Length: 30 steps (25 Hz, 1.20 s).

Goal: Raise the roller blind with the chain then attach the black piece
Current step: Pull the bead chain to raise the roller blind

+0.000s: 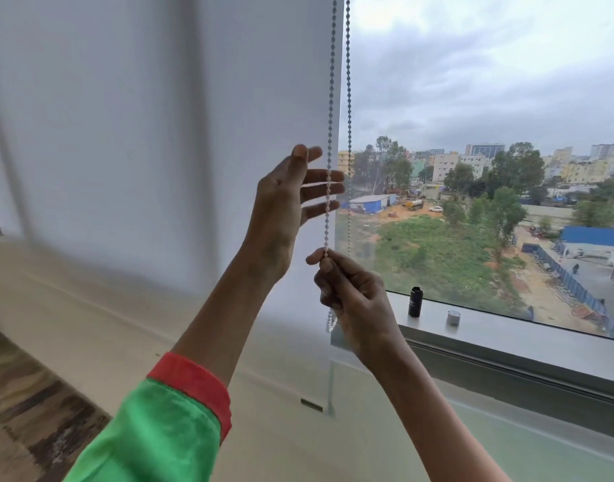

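Observation:
A white roller blind (159, 133) covers the left half of the window, reaching down to about sill height. Its beaded chain (331, 99) hangs as two strands along the blind's right edge. My right hand (354, 293) pinches the left strand between thumb and fingers, with the chain's loose end dangling below the fist. My left hand (291, 200) is raised just above, fingers spread, behind the same strand and not closed on it. The black piece (415, 302), a small upright cylinder, stands on the window sill to the right of my right hand.
A small grey cap-like object (453, 317) sits on the grey sill (524, 342) beside the black piece. The uncovered glass on the right shows buildings and trees outside. Below are a pale wall and a wooden floor (30, 412) at the left.

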Available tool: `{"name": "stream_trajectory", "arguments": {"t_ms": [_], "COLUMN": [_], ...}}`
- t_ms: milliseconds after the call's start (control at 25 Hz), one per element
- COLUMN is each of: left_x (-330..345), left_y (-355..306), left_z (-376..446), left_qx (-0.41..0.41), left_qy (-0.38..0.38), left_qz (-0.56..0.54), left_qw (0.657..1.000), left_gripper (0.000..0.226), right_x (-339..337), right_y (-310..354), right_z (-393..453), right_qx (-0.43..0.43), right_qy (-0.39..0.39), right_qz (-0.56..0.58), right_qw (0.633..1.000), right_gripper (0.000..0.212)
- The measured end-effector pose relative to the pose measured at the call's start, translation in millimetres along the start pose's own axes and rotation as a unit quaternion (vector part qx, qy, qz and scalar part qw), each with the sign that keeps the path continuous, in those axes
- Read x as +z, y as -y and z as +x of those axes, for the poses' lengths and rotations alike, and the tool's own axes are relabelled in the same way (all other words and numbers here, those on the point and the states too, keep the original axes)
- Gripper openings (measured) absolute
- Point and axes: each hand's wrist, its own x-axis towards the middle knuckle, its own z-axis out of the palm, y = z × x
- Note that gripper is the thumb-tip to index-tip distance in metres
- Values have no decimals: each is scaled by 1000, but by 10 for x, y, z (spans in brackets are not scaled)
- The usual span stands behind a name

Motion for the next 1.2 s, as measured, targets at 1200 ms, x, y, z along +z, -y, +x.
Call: {"name": "stream_trajectory", "arguments": {"t_ms": [1200], "left_x": [87], "left_y": [618], "left_z": [-678], "left_qx": [-9], "left_qy": [7], "left_qz": [32], "left_qw": [999], "left_gripper": [29], "right_x": [267], "right_y": [821], "right_z": [618], "right_qx": [-82], "right_qy": [-42], "right_qz": [-40], "right_qw": [995], "right_gripper": [20]}}
